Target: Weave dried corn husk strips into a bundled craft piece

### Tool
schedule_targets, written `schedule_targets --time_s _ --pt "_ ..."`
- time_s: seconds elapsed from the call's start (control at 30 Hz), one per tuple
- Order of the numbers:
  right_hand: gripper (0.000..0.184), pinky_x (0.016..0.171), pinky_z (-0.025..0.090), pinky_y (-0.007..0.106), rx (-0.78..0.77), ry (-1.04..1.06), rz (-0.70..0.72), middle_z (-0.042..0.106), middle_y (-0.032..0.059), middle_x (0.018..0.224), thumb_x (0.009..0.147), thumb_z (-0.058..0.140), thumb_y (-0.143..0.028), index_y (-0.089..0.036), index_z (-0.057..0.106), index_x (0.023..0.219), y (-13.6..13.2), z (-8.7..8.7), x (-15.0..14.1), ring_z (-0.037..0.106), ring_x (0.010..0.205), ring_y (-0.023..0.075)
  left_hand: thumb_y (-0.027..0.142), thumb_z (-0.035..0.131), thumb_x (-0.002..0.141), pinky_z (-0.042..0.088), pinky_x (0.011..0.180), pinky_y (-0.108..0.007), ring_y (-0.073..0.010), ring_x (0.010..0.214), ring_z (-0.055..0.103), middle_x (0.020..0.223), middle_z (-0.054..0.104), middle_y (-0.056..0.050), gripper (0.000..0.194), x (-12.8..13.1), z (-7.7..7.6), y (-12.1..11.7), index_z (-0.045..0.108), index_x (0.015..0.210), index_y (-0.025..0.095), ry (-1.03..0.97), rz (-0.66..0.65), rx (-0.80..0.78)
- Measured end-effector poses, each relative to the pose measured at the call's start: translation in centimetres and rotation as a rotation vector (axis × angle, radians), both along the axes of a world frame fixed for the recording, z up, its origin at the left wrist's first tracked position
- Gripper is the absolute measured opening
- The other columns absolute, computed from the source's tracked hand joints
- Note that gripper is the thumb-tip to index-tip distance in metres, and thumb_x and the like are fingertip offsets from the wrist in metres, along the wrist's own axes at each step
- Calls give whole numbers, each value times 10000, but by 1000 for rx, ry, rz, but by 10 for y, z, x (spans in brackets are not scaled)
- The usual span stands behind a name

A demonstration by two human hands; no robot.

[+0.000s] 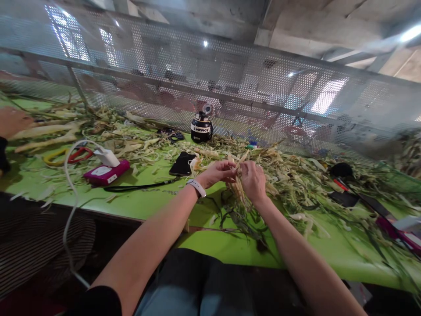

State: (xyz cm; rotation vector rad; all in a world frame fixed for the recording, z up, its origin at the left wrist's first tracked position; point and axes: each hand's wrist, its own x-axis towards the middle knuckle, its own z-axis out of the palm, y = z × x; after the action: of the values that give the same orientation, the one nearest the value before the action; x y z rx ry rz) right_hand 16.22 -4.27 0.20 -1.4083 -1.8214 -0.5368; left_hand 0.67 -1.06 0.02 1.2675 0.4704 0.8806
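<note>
My left hand point(219, 174), with a pale band on its wrist, pinches a bunch of dry, yellowish plant strips point(239, 189) over the green table. On the other side of the same bunch, my right hand point(254, 181) has its fingers closed on it. Both hands nearly meet at the top of the strips, and the loose ends hang below. Darker green stalks point(241, 221) lie on the table under the hands. A black phone-like object point(182, 163) lies just left of my left hand.
Shredded plant matter point(296, 184) covers much of the green table point(148, 204). A black bottle point(201, 128) stands at the back. Leftward are a magenta power box point(107, 172) with a white cable and scissors point(80, 154). Another person's hand point(15, 122) is at the far left.
</note>
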Motion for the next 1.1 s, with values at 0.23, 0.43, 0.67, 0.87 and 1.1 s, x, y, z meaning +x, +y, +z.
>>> schedule_targets --time_s 0.23,0.43,0.67,0.87,1.1 --pt "292 628 355 283 -22 87 9 621 62 700 946 341 -354 -184 558 850 -2 -2 -5 539 642 202 265 855 515 449 744 -265 -91 702 574 748 608 15 408 7 -3 -1 627 827 134 -219 29 -144" --pt "239 631 355 292 -53 98 -7 634 72 728 936 367 -322 -178 542 861 -3 -1 -5 555 646 209 303 823 574 456 751 -290 -102 692 575 720 600 15 335 10 -4 -4 599 761 141 -199 -25 -177" --pt "244 599 322 283 -81 77 -117 637 70 726 935 360 -316 -169 550 892 -1 -2 -6 556 654 211 366 818 560 445 745 -262 -70 653 529 678 545 42 391 9 0 -4 562 745 137 -180 40 -87" --pt "242 637 314 294 -122 -56 -188 625 62 681 936 381 -263 -160 581 845 -4 3 -6 538 661 201 481 730 631 327 541 -204 -51 531 395 596 458 59 404 8 -4 2 518 700 144 -2 146 88" --pt "224 767 319 340 5 -145 -89 643 97 912 928 426 -276 -182 606 834 -8 4 -6 526 851 227 472 621 725 347 591 -243 -108 615 420 622 482 29 331 5 -6 10 532 657 161 263 184 472"
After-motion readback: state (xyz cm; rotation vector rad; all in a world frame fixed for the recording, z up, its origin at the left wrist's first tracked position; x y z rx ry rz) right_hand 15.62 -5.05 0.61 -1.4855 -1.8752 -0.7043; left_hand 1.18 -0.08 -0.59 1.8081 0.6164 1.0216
